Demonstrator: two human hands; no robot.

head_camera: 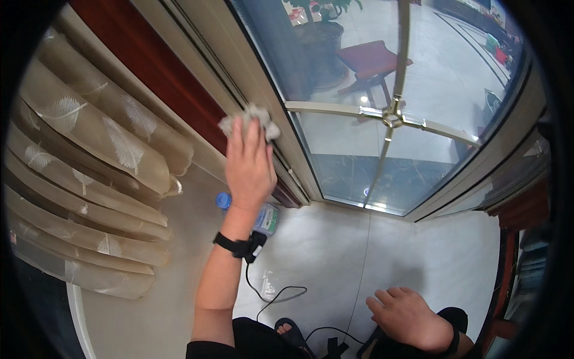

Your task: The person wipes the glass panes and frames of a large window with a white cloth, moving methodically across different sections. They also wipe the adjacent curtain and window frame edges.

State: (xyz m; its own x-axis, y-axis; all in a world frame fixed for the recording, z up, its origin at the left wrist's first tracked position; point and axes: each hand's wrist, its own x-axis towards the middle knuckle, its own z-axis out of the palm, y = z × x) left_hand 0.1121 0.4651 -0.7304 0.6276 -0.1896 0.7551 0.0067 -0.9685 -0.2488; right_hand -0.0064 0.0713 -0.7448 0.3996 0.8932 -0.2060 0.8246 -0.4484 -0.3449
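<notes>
My left hand (pixel 250 166) reaches up to the door frame (pixel 264 89) and presses a crumpled whitish cloth (pixel 249 121) on it, fingers laid over the cloth. The cloth lies across the metal frame's grooves and the edge of the dark red strip (pixel 157 58). A black band with a small device and a cable is on that wrist. My right hand (pixel 403 316) rests near my knee at the lower right, holding nothing, its fingers slightly bent and apart. Beneath my left wrist a plastic bottle with a blue cap (pixel 223 200) stands on the floor, partly hidden by the arm.
Beige curtains (pixel 89 148) with feather patterns hang at left. A glass door panel (pixel 345 175) with metal bars stands at right; a red folding stool (pixel 374 58) and a large pot (pixel 318 54) show through it. A black cable (pixel 287 289) loops over the tiled floor near my feet.
</notes>
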